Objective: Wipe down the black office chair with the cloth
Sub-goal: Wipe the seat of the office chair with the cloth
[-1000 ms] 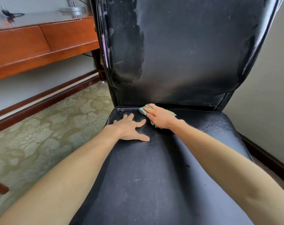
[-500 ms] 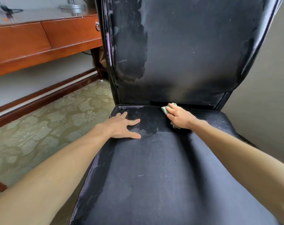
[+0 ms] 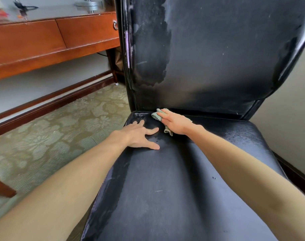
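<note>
Head view puts the black office chair [image 3: 191, 180] across the centre and right of the frame, its tall backrest filling the upper right and its seat running down to the bottom edge. The pale green cloth [image 3: 157, 115] lies at the back left corner of the seat, right in the crease under the backrest. The right hand [image 3: 176, 123] presses it flat, fingers together and laid over the fabric, not pinching it. Half a second ago this hand and cloth were further right along the same crease; they have swept back toward the left corner, which suggests a back-and-forth pass along the rear of the seat, with most of the seat's dusty front still unwiped. The left hand [image 3: 139, 135] rests just beside the cloth hand, fingers spread, palm on the seat, bracing as before. A darker damp patch shows between the two hands. At upper left stands a wooden counter [image 3: 52, 40] with drawers, with patterned carpet [image 3: 52, 136] below. Nothing blocks the wiping except the left hand itself.
</note>
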A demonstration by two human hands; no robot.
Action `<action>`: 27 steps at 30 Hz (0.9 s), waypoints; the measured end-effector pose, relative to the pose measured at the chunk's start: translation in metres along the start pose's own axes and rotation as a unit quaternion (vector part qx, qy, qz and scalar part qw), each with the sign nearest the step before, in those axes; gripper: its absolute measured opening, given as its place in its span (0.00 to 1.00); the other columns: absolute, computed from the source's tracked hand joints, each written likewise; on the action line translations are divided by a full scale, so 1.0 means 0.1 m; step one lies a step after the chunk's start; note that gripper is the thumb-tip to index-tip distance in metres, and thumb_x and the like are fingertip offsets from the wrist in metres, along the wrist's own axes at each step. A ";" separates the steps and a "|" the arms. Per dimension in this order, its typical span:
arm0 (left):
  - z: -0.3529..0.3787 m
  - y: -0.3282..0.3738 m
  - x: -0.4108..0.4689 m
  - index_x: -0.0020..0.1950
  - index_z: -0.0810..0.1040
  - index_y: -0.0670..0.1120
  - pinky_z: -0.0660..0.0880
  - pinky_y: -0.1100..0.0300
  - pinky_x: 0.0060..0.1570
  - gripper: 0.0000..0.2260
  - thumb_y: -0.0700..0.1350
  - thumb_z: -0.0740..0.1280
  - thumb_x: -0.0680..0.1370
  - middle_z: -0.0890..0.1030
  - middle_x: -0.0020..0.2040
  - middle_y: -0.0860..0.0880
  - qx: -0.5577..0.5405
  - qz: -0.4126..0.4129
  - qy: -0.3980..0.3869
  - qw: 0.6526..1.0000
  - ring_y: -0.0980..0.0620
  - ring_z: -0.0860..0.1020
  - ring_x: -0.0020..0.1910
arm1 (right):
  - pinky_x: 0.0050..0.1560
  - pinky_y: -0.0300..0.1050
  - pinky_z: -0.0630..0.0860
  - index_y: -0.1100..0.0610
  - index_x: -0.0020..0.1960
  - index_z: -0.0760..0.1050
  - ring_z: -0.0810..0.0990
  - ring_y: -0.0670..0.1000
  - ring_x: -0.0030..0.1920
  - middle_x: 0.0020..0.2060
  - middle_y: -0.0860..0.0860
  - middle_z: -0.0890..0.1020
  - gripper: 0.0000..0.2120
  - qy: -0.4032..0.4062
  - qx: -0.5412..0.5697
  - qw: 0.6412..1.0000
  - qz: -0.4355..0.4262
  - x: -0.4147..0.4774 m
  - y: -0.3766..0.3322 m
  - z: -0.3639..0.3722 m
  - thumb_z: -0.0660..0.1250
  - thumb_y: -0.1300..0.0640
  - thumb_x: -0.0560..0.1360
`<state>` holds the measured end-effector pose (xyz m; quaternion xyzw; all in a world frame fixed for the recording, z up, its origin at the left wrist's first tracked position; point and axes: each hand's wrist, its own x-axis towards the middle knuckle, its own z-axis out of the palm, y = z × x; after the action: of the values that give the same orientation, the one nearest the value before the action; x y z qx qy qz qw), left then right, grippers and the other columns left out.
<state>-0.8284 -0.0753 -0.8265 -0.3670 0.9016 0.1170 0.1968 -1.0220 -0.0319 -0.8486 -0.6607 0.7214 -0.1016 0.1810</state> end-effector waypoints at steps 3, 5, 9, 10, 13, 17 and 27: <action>-0.01 0.03 -0.03 0.75 0.48 0.71 0.51 0.41 0.74 0.35 0.74 0.58 0.72 0.44 0.81 0.46 0.008 -0.006 0.000 1.000 0.40 0.45 0.79 | 0.73 0.44 0.54 0.49 0.77 0.57 0.57 0.50 0.76 0.77 0.46 0.56 0.22 0.032 -0.005 0.999 0.029 -0.28 0.36 -0.09 0.50 0.49 0.84; -0.02 0.05 -0.04 0.75 0.47 0.70 0.50 0.40 0.74 0.35 0.74 0.58 0.72 0.43 0.81 0.46 0.009 -0.006 -0.003 1.000 0.40 0.44 0.79 | 0.73 0.45 0.56 0.50 0.77 0.59 0.60 0.51 0.75 0.76 0.48 0.59 0.22 0.056 -0.003 0.996 0.071 -0.54 0.65 -0.16 0.51 0.49 0.83; 0.03 0.03 -0.13 0.76 0.49 0.69 0.51 0.39 0.73 0.36 0.74 0.60 0.71 0.43 0.81 0.47 -0.024 -0.009 0.033 0.999 0.41 0.43 0.79 | 0.73 0.43 0.50 0.52 0.77 0.58 0.53 0.51 0.77 0.78 0.50 0.55 0.22 0.060 -0.017 0.990 0.130 -0.81 0.90 -0.22 0.51 0.51 0.84; 0.05 0.02 -0.15 0.76 0.50 0.69 0.51 0.39 0.73 0.37 0.74 0.60 0.71 0.44 0.81 0.46 -0.035 -0.012 0.047 0.998 0.42 0.44 0.79 | 0.72 0.41 0.50 0.54 0.77 0.58 0.53 0.51 0.77 0.77 0.51 0.56 0.22 0.061 -0.020 0.990 0.129 -0.79 0.88 -0.22 0.50 0.52 0.84; 0.08 0.01 -0.16 0.77 0.52 0.66 0.51 0.42 0.74 0.39 0.74 0.62 0.70 0.48 0.81 0.46 -0.051 -0.018 0.062 0.997 0.42 0.47 0.79 | 0.66 0.37 0.52 0.58 0.76 0.60 0.56 0.54 0.76 0.76 0.52 0.60 0.21 0.062 -0.015 0.992 0.113 -0.64 0.71 -0.22 0.51 0.57 0.84; 0.03 -0.06 -0.10 0.77 0.53 0.67 0.50 0.44 0.74 0.39 0.73 0.64 0.69 0.49 0.81 0.46 -0.060 -0.005 0.042 0.997 0.42 0.49 0.79 | 0.71 0.40 0.49 0.53 0.77 0.58 0.53 0.51 0.77 0.78 0.47 0.55 0.22 0.035 0.003 0.994 0.103 -0.33 0.43 -0.18 0.51 0.55 0.84; 0.10 -0.09 -0.07 0.78 0.55 0.63 0.47 0.44 0.75 0.37 0.70 0.64 0.72 0.46 0.80 0.43 -0.069 0.000 0.040 0.997 0.43 0.44 0.79 | 0.77 0.50 0.48 0.49 0.76 0.60 0.51 0.50 0.77 0.77 0.44 0.56 0.21 -0.039 0.052 0.997 -0.039 0.46 -0.48 0.16 0.51 0.56 0.84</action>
<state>-0.8147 -0.0735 -0.8330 -0.3837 0.8988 0.1638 0.1347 -0.9743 -0.0806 -0.8507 -0.6812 0.6814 -0.1200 0.2392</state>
